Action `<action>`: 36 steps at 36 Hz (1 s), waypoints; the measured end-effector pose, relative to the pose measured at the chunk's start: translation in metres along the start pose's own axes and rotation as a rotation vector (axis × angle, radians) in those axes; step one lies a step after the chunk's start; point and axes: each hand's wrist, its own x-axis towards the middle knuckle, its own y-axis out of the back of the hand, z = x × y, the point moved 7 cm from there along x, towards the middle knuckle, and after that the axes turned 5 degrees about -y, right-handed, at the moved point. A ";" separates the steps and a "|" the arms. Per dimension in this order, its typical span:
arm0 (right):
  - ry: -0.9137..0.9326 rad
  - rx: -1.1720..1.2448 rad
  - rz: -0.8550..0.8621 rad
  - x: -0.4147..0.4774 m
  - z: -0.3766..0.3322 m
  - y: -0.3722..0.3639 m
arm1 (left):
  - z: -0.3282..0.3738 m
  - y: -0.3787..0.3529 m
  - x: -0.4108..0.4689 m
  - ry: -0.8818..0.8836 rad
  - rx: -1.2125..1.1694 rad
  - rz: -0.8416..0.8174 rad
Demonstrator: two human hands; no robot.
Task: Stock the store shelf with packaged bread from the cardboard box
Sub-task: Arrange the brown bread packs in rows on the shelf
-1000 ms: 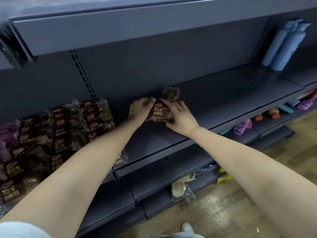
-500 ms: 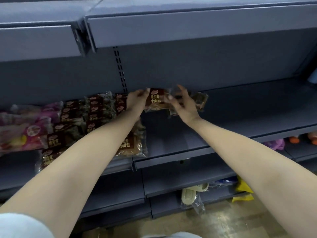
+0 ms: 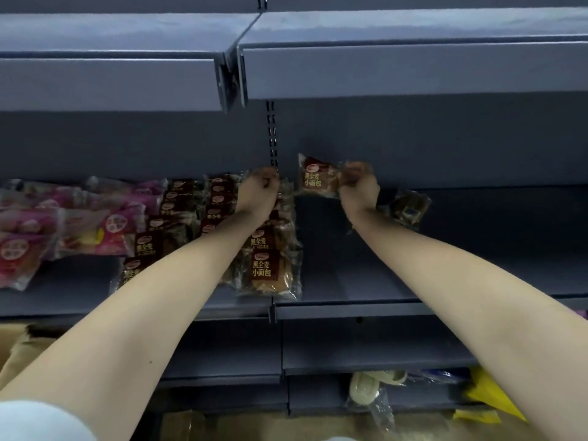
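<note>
My right hand [image 3: 359, 186] pinches a brown bread pack [image 3: 315, 179] by its right end and holds it upright against the back wall of the grey shelf [image 3: 350, 308]. To its left my left hand [image 3: 259, 190] has its fingers curled on the wrapper of the rearmost pack in a row of brown bread packs [image 3: 264, 268]. That row runs from the back wall to the shelf's front edge. Another bread pack [image 3: 409, 208] lies flat behind my right wrist. The cardboard box [image 3: 16, 351] shows at the lower left, partly hidden by my left arm.
Pink-wrapped packs [image 3: 63, 224] fill the shelf's left end. Right of my right hand the shelf is bare. An upper shelf [image 3: 413, 71] overhangs close above. On the bottom shelf lie bagged slippers [image 3: 372, 383] and a yellow packet [image 3: 486, 396].
My left hand has let go of the pack and moved left onto the row. My right hand has raised the pack upright against the back wall. The view has swung left and down.
</note>
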 end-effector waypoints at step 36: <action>-0.185 -0.127 0.080 0.040 0.038 -0.058 | -0.042 -0.066 0.005 -0.018 0.690 -0.289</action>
